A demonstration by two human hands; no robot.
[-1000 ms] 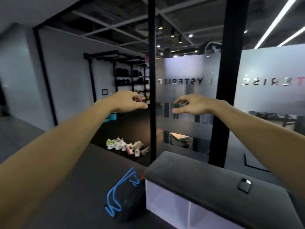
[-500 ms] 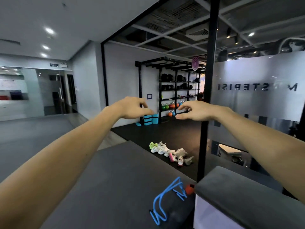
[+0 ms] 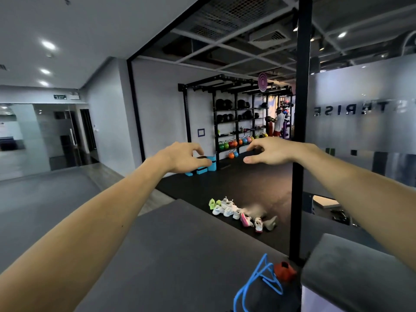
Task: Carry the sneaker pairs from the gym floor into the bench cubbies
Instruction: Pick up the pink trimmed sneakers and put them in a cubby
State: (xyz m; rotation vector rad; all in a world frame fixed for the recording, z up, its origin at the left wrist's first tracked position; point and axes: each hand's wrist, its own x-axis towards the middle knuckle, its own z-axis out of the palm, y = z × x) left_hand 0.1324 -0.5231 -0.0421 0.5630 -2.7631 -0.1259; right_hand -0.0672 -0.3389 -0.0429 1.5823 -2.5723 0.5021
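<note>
Two hands [image 3: 227, 155], one bench [image 3: 360, 273].

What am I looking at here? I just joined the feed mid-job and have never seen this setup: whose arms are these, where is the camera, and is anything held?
There is no machine. A person wears one wide-angle camera on the head, so you see their own bare arms reaching forward. The left hand and right hand are raised in the air with loosely curled fingers and hold nothing. The sneakers lie in a row on the dark gym floor ahead, untouched. The grey padded bench is at lower right; its cubbies are barely in view. A blue-strapped bag lies beside it.
</note>
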